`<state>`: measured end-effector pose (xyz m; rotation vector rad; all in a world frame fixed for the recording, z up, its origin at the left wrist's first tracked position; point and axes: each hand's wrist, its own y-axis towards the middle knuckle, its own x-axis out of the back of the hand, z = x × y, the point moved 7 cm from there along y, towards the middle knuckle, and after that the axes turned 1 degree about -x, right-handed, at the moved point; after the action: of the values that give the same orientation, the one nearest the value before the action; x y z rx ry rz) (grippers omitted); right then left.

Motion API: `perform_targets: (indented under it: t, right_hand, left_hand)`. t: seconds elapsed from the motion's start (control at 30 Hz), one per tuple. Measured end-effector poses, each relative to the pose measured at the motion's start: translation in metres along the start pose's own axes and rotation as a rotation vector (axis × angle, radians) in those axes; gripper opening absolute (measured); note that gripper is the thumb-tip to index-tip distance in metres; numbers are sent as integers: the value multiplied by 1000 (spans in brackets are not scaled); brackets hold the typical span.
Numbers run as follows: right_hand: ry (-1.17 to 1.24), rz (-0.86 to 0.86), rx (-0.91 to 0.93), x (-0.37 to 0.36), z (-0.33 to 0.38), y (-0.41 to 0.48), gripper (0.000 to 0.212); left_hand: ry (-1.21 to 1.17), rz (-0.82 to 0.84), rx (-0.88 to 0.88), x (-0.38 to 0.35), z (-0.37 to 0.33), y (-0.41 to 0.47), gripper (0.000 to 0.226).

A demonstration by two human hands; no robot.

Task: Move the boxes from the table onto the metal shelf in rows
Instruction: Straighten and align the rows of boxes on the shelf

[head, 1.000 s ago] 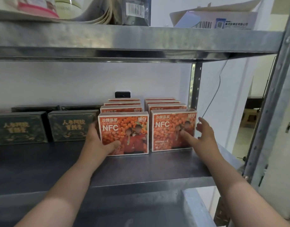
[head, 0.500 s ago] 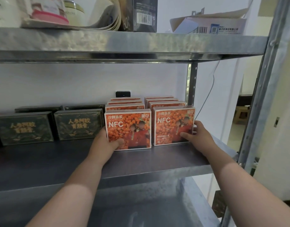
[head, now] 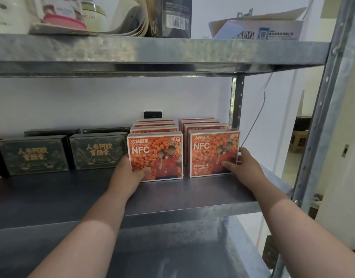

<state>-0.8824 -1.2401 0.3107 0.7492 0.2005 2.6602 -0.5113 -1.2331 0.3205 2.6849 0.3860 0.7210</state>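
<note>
Two rows of orange NFC boxes stand upright on the dark metal shelf (head: 72, 197), several boxes deep. My left hand (head: 128, 173) grips the front box of the left row (head: 158, 153) at its lower left corner, thumb on its face. My right hand (head: 242, 167) holds the front box of the right row (head: 210, 149) at its right edge, thumb on the lower front. Both front boxes rest on the shelf, with a narrow gap between them.
Dark green boxes (head: 98, 153) (head: 34, 155) with gold lettering stand in rows left of the orange ones. The upper shelf (head: 152, 53) holds cartons and containers. A metal upright (head: 320, 117) stands at the right, and a lower shelf (head: 172, 247) lies beneath.
My right hand closed from an open reach onto the right front box's edge. Both front boxes slid slightly back against their rows, and my view shifted a little.
</note>
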Motion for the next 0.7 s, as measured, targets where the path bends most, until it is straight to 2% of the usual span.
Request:
perform_targets:
  t: [0.57, 0.63, 0.7]
  right_hand:
    - [-14, 11, 23, 0, 0, 2, 65]
    - [-2, 10, 26, 1, 0, 1, 72]
    - [73, -20, 74, 5, 2, -3, 89]
  left_hand:
    - [16, -20, -23, 0, -7, -3, 37]
    - [-14, -32, 17, 0, -5, -4, 44]
    - [-91, -110, 70, 5, -2, -5, 68]
